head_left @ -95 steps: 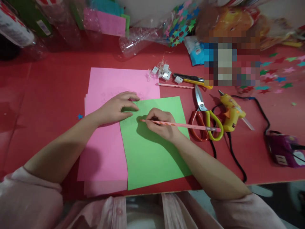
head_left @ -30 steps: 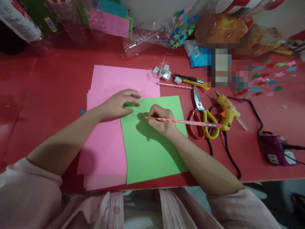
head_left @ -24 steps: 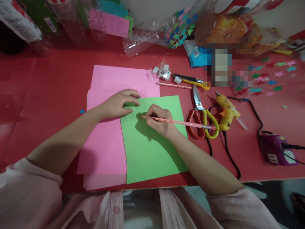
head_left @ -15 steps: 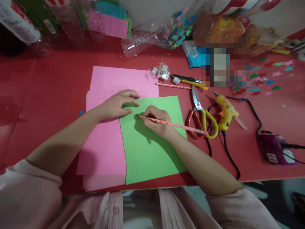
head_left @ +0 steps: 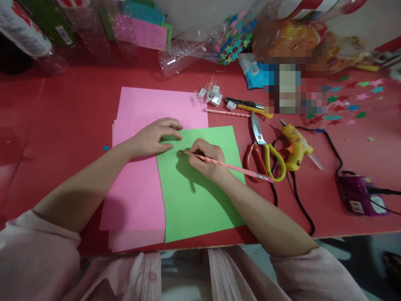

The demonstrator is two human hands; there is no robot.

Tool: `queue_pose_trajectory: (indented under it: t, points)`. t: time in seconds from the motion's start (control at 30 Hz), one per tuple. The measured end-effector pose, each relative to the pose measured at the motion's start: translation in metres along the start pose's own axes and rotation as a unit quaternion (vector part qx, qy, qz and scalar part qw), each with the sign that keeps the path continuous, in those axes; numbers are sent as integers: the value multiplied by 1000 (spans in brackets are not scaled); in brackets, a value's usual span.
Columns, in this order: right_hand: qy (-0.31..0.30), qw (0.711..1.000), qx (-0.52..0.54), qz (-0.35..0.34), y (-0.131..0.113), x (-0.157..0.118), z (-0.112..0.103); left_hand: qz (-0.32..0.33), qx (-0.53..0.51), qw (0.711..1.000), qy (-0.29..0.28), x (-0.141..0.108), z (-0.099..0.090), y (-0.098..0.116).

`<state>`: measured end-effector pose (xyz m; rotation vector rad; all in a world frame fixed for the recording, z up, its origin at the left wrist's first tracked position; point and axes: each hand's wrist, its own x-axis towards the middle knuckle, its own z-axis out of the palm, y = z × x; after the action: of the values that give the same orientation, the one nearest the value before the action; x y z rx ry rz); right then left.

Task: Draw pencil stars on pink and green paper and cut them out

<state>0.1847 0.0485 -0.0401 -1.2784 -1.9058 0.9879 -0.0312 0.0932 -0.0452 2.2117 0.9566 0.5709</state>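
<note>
Right hand clamped on pencil, fingertip grip low on shaft; tip toward 10 o'clock, eraser toward 4. Tip at green sheet, can't tell if touching. Left hand at right hand's 10: fingers apart, palm down over pink sheet and green sheet's 11 o'clock corner. On table: second pencil at right hand's 1, scissors at 3.

Head-worn view, facing down, hands near

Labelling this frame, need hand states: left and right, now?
Left hand: open, holding nothing.
Right hand: closed, holding the pink pencil.
</note>
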Motion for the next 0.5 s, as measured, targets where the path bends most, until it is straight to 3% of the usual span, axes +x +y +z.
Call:
queue_pose_trajectory:
  t: [0.5]
  points:
    - [36, 999, -21, 33, 2, -1, -3, -7, 0, 1000, 3, 0, 1, -1]
